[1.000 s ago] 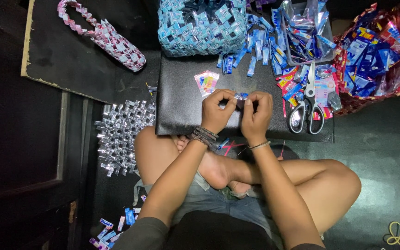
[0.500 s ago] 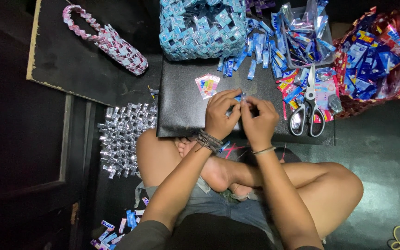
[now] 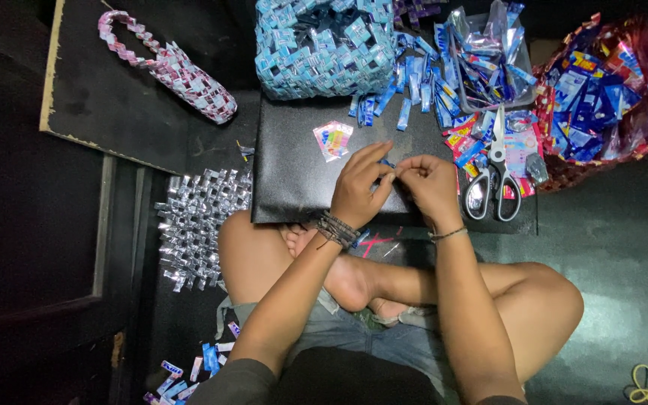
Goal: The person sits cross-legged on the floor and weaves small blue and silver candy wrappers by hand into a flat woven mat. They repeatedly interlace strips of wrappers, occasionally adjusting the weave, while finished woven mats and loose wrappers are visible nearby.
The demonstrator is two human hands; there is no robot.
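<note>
Where the flat black board [image 3: 294,172] lies across the floor before the crossed legs, a small pale packet printed in pink, yellow and blue [image 3: 332,139] is seen on its upper part, just above the left hand [image 3: 360,187]. Loose blue and silver wrapper strips [image 3: 406,86] are scattered along the board's far edge, beside a woven blue and white wrapper basket [image 3: 324,45]. A red sack of dark blue sachets [image 3: 601,97] is placed at the far right, with white-handled scissors [image 3: 495,176] near the right hand [image 3: 430,186]. A woven pink and silver pouch [image 3: 178,71] and a silver woven mat [image 3: 200,221] are kept to the left. A small blue folded wrapper strip [image 3: 388,163] is pinched between the closed fingertips of both hands, held just above the board.
</note>
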